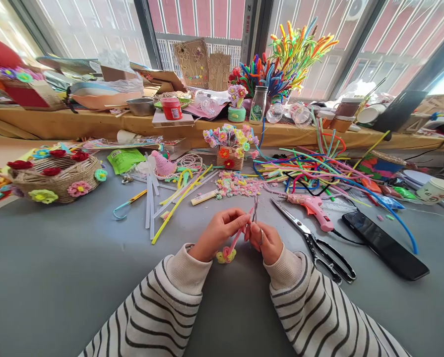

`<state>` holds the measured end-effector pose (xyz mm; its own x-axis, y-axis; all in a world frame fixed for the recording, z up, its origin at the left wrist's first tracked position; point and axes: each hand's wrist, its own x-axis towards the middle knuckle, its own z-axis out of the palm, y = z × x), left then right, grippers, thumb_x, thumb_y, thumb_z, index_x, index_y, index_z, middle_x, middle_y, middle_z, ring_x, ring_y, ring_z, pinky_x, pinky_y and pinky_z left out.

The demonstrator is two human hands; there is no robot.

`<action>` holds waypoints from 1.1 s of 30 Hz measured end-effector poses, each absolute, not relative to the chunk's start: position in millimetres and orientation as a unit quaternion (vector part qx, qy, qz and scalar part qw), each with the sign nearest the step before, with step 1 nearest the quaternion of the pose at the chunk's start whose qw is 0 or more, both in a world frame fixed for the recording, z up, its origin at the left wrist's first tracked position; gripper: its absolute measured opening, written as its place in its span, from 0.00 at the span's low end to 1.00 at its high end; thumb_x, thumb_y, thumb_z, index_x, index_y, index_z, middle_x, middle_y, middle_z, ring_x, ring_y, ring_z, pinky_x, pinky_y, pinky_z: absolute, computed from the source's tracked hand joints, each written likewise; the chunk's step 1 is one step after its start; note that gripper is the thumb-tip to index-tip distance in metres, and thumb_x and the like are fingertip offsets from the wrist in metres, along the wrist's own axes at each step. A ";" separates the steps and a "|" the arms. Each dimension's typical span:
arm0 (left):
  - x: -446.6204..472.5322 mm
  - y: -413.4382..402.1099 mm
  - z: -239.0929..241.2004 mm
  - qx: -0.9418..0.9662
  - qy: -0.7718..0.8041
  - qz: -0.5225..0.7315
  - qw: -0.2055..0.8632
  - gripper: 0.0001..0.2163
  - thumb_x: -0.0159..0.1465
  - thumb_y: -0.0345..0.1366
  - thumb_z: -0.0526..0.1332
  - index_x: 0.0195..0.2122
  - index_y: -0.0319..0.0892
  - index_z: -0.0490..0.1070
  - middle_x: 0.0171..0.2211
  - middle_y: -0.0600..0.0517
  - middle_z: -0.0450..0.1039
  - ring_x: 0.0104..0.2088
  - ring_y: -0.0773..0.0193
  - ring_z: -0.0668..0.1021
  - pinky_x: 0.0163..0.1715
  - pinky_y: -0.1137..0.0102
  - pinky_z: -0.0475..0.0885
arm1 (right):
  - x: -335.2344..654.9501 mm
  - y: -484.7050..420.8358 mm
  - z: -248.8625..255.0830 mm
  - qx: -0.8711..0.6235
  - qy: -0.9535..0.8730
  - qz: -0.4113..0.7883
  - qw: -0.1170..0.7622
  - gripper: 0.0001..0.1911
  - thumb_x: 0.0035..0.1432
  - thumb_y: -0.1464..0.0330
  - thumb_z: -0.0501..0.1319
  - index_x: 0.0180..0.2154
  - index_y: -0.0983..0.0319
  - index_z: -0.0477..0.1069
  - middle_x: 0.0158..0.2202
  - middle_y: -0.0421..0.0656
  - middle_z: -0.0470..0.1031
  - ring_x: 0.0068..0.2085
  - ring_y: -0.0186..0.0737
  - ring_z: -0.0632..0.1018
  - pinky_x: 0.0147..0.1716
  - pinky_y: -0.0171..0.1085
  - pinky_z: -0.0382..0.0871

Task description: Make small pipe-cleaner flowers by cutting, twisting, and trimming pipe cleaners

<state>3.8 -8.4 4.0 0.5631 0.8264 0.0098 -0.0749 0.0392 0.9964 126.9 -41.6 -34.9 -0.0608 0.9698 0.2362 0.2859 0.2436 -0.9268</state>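
Observation:
My left hand (pixel 223 228) pinches a pink pipe cleaner (pixel 238 237) between thumb and fingers. At its lower end hangs a small yellow and pink pipe-cleaner flower (pixel 226 255), just over the grey table. My right hand (pixel 264 240) is closed round a small pair of scissors (pixel 254 212), its blades pointing up and away from me. The blades are at the upper end of the pink pipe cleaner, close to my left fingertips. Whether they touch it I cannot tell. Beyond my hands lies a heap of pink and pastel snippets (pixel 238 184).
Large black-handled scissors (pixel 311 238), a pink glue gun (pixel 313 208) and a black phone (pixel 385 245) lie at the right. Pipe cleaners (pixel 303 171) are heaped behind them. Glue sticks (pixel 148 213) and a flowered basket (pixel 58 181) are at the left. A small flower box (pixel 229 157) stands at the back.

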 end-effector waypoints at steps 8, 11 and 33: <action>4.0 -9.2 4.9 0.588 0.328 0.346 0.654 0.08 0.52 0.38 0.54 0.21 0.38 0.63 0.15 0.59 0.58 0.16 0.77 0.58 0.16 0.78 0.51 | 125.7 -42.4 -32.8 -0.505 -0.624 0.367 0.470 0.25 0.47 0.49 0.43 0.16 0.62 0.59 0.11 0.34 0.51 0.14 0.27 0.56 0.15 0.30 0.52; 4.5 -9.3 4.3 0.583 0.323 0.360 0.653 0.08 0.52 0.38 0.54 0.22 0.39 0.63 0.15 0.59 0.59 0.16 0.76 0.59 0.16 0.77 0.51 | 126.3 -40.9 -35.4 -0.481 -0.629 0.383 0.475 0.26 0.48 0.49 0.41 0.18 0.62 0.59 0.10 0.34 0.52 0.14 0.27 0.56 0.14 0.30 0.51; 4.8 -9.5 1.0 0.586 0.308 0.349 0.664 0.08 0.52 0.38 0.54 0.23 0.38 0.63 0.19 0.57 0.60 0.21 0.75 0.62 0.20 0.78 0.57 | 124.4 -42.2 -31.3 -0.526 -0.572 0.363 0.514 0.24 0.46 0.50 0.47 0.13 0.62 0.57 0.10 0.34 0.51 0.13 0.26 0.55 0.13 0.29 0.49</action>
